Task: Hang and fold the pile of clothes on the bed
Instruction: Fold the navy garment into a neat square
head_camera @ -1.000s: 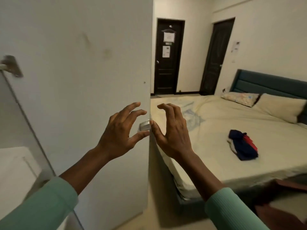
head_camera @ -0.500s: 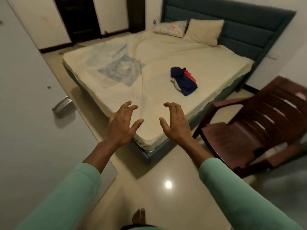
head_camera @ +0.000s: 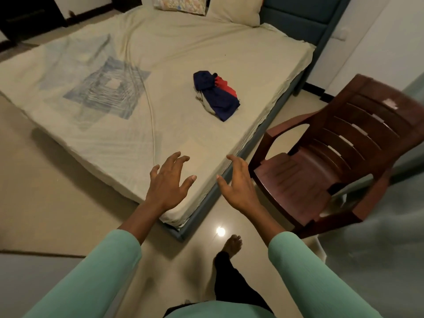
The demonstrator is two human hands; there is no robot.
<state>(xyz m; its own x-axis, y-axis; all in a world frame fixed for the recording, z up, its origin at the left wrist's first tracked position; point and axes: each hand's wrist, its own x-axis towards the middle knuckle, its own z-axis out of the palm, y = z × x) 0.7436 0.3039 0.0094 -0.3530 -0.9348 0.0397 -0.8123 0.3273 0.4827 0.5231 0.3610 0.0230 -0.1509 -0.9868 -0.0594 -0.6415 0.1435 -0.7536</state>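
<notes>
Because the small bundle of navy, red and grey clothes (head_camera: pixel 215 96) lies well in from the near corner of the cream-sheeted bed (head_camera: pixel 128 143), neither hand holds anything yet: the left hand (head_camera: pixel 168 182) and right hand (head_camera: pixel 238 184) hover over that corner, fingers spread and loosely bent, probably readying to reach.

clothes (head_camera: pixel 215 96) on bed (head_camera: pixel 142 138) | pillows (head_camera: pixel 234 8) behind | chair (head_camera: pixel 332 154) right of bed
</notes>
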